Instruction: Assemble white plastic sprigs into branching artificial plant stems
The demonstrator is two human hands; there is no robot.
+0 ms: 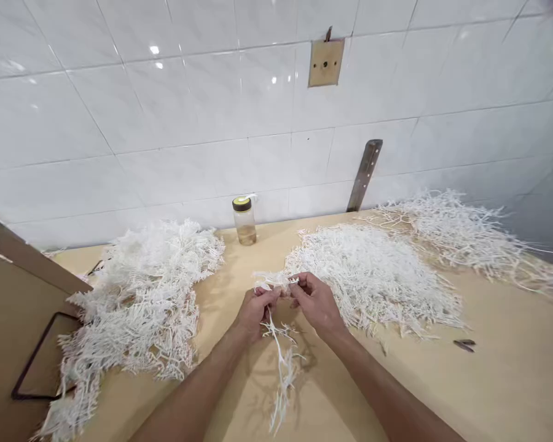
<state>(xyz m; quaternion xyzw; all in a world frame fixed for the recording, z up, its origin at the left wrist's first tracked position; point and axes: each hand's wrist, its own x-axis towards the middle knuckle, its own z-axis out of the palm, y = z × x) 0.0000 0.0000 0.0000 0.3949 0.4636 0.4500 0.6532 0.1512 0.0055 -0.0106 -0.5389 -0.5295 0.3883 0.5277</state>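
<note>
My left hand (258,310) pinches a white branching plastic sprig (282,362), whose lower twigs hang down over the table toward me. Just to the right, my right hand (316,301) has its thumb and fingers closed on white twigs at the upper end, close by the left fingertips. Exactly how the pieces join there is hidden by the fingers. Beyond my right hand lies a broad pile of short white twigs (368,270). A taller heap of white branched sprigs (152,288) spreads on the left.
A jar with a dark and yellow lid (245,224) stands near the tiled wall. Longer white stems (465,233) lie at the back right. Small dark snips (464,345) rest at the right. A cardboard box (23,325) borders the left, and a brown metal strip (365,175) leans on the wall.
</note>
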